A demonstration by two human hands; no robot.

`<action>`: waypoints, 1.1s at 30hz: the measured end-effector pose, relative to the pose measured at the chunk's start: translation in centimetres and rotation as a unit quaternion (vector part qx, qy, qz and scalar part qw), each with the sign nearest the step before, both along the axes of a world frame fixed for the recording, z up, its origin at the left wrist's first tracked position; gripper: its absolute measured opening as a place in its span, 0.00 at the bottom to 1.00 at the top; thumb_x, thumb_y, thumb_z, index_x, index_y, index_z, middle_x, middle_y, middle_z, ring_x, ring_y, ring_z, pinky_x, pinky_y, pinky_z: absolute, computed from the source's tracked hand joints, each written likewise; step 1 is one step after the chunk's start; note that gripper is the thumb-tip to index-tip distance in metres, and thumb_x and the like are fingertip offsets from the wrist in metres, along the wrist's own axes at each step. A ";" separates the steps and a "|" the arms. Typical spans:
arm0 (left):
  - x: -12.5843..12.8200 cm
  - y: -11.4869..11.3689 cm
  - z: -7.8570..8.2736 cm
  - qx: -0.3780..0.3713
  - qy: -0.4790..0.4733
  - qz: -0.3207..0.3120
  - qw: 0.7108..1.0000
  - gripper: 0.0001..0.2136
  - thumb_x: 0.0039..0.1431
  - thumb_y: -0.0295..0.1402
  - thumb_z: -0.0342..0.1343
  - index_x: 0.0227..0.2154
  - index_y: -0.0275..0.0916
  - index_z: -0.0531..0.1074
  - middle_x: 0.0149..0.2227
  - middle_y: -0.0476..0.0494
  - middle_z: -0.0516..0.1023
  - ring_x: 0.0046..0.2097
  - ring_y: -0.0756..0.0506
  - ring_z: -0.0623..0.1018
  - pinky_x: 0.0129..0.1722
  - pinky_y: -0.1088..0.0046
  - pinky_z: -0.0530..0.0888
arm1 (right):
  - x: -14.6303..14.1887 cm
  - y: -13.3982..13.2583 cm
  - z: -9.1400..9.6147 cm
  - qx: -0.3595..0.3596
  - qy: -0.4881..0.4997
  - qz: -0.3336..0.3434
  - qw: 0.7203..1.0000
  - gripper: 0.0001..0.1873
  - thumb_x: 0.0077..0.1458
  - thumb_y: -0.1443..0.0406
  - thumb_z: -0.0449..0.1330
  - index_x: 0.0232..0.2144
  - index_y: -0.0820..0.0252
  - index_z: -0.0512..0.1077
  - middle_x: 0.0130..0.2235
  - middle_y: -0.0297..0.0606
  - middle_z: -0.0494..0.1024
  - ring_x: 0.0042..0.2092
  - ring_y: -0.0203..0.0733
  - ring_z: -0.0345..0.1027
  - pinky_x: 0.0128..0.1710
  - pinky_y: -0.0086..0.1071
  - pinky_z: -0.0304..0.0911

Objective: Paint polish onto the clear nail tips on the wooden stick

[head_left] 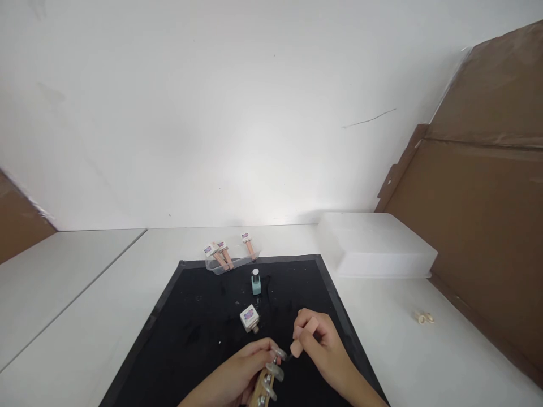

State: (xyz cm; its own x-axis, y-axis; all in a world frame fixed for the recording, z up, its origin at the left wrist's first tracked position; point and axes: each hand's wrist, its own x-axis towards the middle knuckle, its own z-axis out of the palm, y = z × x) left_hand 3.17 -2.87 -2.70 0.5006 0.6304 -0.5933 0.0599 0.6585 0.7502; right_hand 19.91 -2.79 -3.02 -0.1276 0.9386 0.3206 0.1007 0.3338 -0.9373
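My left hand [250,362] is closed around a wooden nail display stand [262,390], tan with round metal studs. Several glittery, translucent false nail tips [275,371] stick out along its side. Between the thumb and fingers of my right hand [318,345] is a pink nail polish brush cap [305,336]. Its dark brush end points down-left, close to the top nail tip; whether they touch I cannot tell. Just beyond my left hand, a white square polish bottle [249,317] with a printed label lies with its neck uncapped.
A mint-green polish bottle [256,284] stands on the black mat [190,322]. Behind it, a clear tray [218,269] holds three pink-capped bottles. At the right are an upturned white plastic bin [382,249] and small cream rings [423,318]. Brown cardboard [487,226] borders the right side.
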 end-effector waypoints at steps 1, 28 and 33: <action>0.0 0.0 0.0 -0.002 0.000 0.002 1.000 0.11 0.44 0.40 0.56 0.26 0.39 0.65 0.20 0.56 0.62 0.20 0.56 0.60 0.21 0.81 0.60 | 0.0 0.0 0.0 0.006 0.007 -0.002 1.000 0.16 0.51 0.71 0.53 0.14 0.58 0.62 0.18 0.31 0.69 0.22 0.35 0.63 0.24 0.29 0.58; -0.2 0.0 -0.5 -0.013 -0.022 0.024 0.999 0.09 0.45 0.38 0.57 0.27 0.38 0.67 0.21 0.56 0.63 0.21 0.56 0.62 0.21 0.82 0.61 | 0.0 -0.1 0.3 0.004 0.006 0.000 1.000 0.14 0.56 0.66 0.53 0.19 0.60 0.67 0.23 0.34 0.72 0.26 0.37 0.65 0.27 0.29 0.59; -0.1 -0.1 -0.7 -0.018 -0.009 0.031 0.999 0.10 0.45 0.38 0.58 0.27 0.38 0.67 0.22 0.56 0.63 0.22 0.56 0.62 0.23 0.81 0.63 | 0.0 -0.1 0.3 0.003 0.000 0.001 1.000 0.12 0.56 0.66 0.53 0.22 0.60 0.69 0.24 0.34 0.74 0.27 0.37 0.65 0.27 0.28 0.59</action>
State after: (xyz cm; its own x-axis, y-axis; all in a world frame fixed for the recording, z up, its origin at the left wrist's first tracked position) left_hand 3.11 -2.94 -3.38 0.4711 0.6396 -0.6074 0.0045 0.6868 0.7268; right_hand 19.93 -2.89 -2.69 -0.1297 0.9365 0.3257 0.0990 0.3391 -0.9355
